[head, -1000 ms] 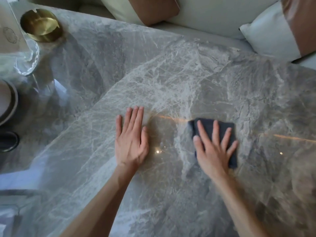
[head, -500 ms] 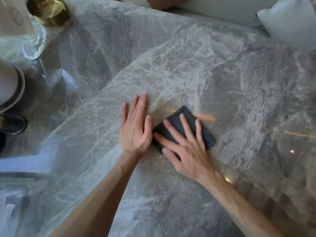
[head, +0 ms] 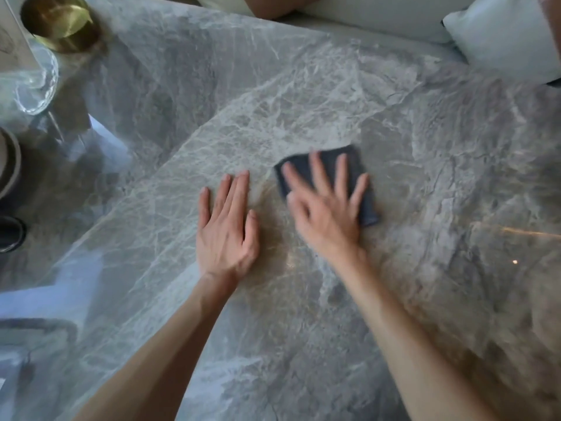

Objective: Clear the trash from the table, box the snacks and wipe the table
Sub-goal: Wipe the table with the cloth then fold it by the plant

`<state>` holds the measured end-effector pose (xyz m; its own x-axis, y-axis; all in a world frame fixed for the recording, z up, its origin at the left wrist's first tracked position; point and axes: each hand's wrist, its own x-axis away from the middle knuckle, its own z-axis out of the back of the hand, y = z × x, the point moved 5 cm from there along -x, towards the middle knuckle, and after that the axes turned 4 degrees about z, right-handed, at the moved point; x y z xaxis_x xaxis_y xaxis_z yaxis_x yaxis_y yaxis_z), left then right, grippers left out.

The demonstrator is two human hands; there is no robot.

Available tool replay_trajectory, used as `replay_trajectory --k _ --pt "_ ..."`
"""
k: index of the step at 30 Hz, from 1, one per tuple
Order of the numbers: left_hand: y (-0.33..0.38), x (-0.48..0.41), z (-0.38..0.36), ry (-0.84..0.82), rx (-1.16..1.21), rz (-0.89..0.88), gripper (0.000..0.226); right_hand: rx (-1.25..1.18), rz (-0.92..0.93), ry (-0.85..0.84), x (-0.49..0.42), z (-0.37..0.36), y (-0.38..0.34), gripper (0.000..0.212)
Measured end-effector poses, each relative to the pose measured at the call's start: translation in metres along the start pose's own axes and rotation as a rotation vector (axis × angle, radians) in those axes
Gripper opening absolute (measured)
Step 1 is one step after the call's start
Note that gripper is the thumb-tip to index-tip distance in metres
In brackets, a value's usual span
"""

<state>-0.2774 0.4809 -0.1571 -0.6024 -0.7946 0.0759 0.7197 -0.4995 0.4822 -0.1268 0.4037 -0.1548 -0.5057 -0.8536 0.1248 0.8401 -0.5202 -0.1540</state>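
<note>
The right hand (head: 326,208) lies flat with fingers spread on a dark folded cloth (head: 362,177), pressing it onto the grey marble surface (head: 440,147) near the middle. Just to its left, the left hand (head: 226,232) rests palm down on the bare surface, fingers together, holding nothing. A brass bowl (head: 60,22) and a glass dish (head: 36,83) sit at the far left.

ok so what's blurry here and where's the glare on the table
Head view: the right hand on the dark cloth is smeared by motion, while the left hand is sharper; warm glints sit on the marble table at right, and pale bluish reflections at left.
</note>
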Motion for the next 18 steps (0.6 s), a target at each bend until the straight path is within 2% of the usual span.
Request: replay_trajectory --k 3,5,7,9,10,11,13,15,16,18 --pt "0.0 0.002 0.002 -0.004 0.001 -0.014 0.059 0.033 0.293 -0.098 0.102 -0.007 -0.026 0.052" --pt "0.001 0.002 0.002 -0.008 0.008 -0.012 0.059 0.064 0.298 -0.168 0.147 -0.005 0.01 0.051" --pt "0.003 0.002 0.003 -0.001 0.021 -0.009 0.058 0.071 0.089 -0.117 0.128 0.002 0.072 0.05" --pt "0.003 0.001 0.003 0.01 0.017 -0.008 0.058 -0.024 -0.254 0.008 0.062 0.011 0.113 0.05" --pt "0.002 0.001 0.003 0.011 0.012 -0.006 0.058 -0.077 -0.351 0.029 0.025 0.013 0.112 0.051" --pt "0.002 0.001 0.002 0.01 0.008 -0.004 0.058 -0.085 -0.352 0.03 -0.001 0.012 0.095 0.052" --pt "0.001 0.001 0.001 0.001 0.01 -0.003 0.058 -0.016 -0.153 0.057 -0.012 0.005 0.032 0.053" --pt "0.002 0.001 0.002 -0.01 0.014 -0.011 0.058 0.018 0.123 0.004 0.04 -0.004 -0.022 0.053" --pt "0.002 0.002 0.003 -0.013 0.013 -0.012 0.058 0.02 0.236 -0.05 0.08 -0.007 -0.03 0.052" --pt "0.002 0.002 0.003 -0.012 0.014 -0.012 0.059 0.041 0.273 -0.146 0.138 -0.006 0.006 0.051"
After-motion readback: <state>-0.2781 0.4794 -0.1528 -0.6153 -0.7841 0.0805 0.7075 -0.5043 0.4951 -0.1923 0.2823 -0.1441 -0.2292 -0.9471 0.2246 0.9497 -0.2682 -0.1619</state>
